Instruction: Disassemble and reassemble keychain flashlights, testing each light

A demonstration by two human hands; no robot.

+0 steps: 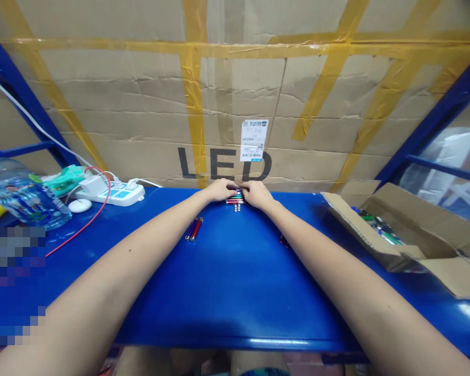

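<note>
At the far side of the blue table, my left hand [221, 189] and my right hand [257, 194] meet at a small stack of slim, shiny metal tubes [235, 201] in red, green and blue. Both hands have their fingers curled in at the two ends of the stack, partly hiding it. Just in front of it lie several small silver round pieces [237, 208], touching or nearly so. Nearer to me, beside my left forearm, two or so more tubes [196, 228], red and blue-purple, lie side by side. Another dark red piece [283, 241] is partly covered by my right forearm.
An open cardboard box [360, 227] with many coloured tubes stands at the right. On the left are a power strip [127, 194] with plugs, a red cable [88, 224], a white round object [80, 205] and a large bottle [27, 193]. A big taped carton [149, 115] walls the back.
</note>
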